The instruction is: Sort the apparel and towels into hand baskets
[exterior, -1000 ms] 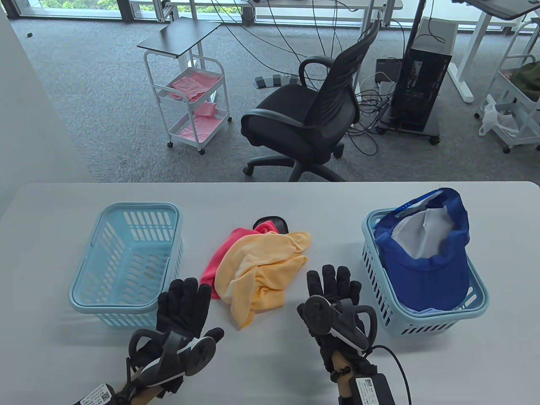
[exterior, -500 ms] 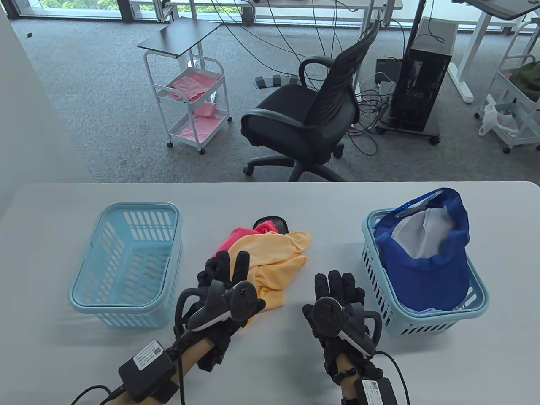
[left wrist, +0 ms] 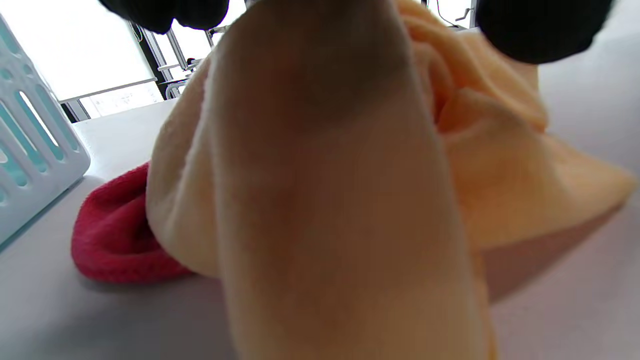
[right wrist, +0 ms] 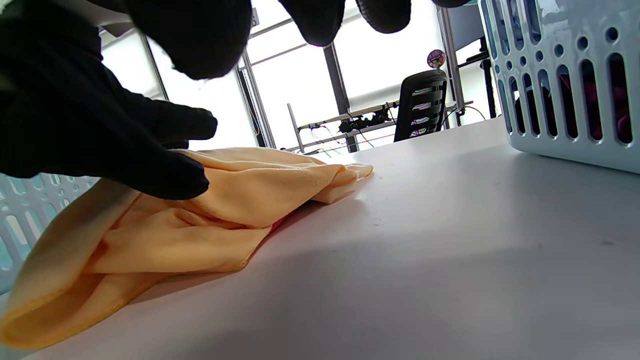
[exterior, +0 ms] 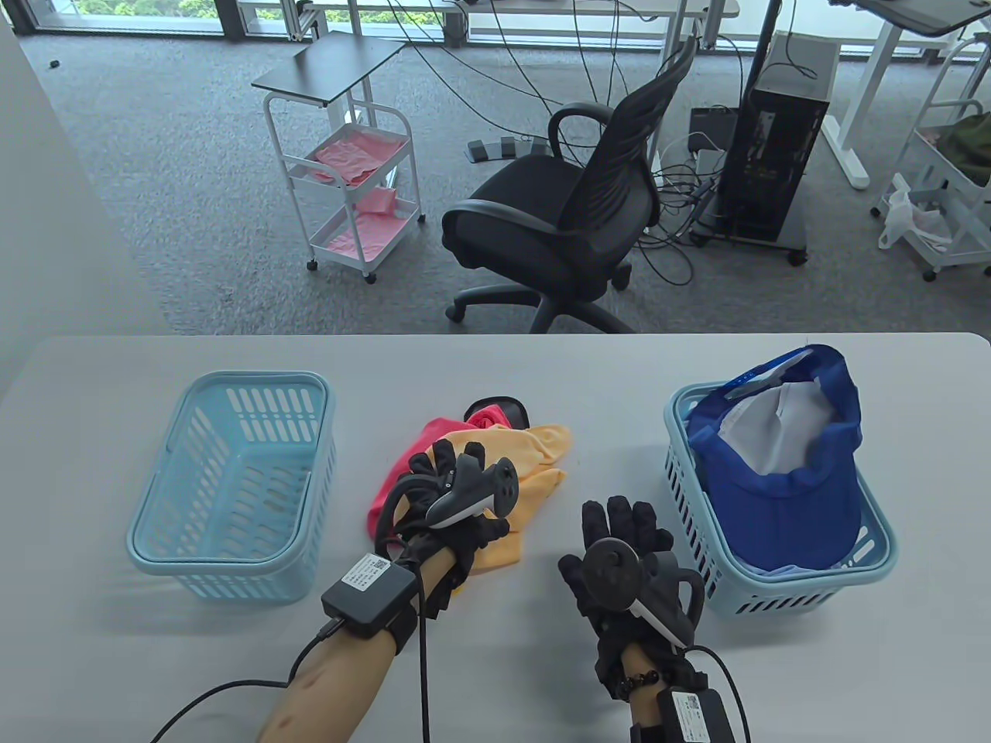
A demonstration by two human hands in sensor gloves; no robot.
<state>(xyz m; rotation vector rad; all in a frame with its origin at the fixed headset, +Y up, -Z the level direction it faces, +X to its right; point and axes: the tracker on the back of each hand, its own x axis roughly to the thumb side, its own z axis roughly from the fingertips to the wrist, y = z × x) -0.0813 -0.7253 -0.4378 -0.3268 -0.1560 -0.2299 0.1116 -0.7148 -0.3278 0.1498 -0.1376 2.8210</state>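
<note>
Left hand [exterior: 453, 503] just slid onto yellow towel [exterior: 534, 457], fingers draped over it, grip unclear. Right hand [exterior: 619, 557] flat, open on desk [exterior: 495, 665]. Towel pickup looks next, probably left basket [exterior: 232, 480].

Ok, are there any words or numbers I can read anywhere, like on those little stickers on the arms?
No text here can be read.
Sticker on the left arm's black box: small code and print, too small to read.
Sticker on the right arm's black box: also too small.
Blue cap in the right basket: no readable logo.
Round sign by the window: blurred.
</note>
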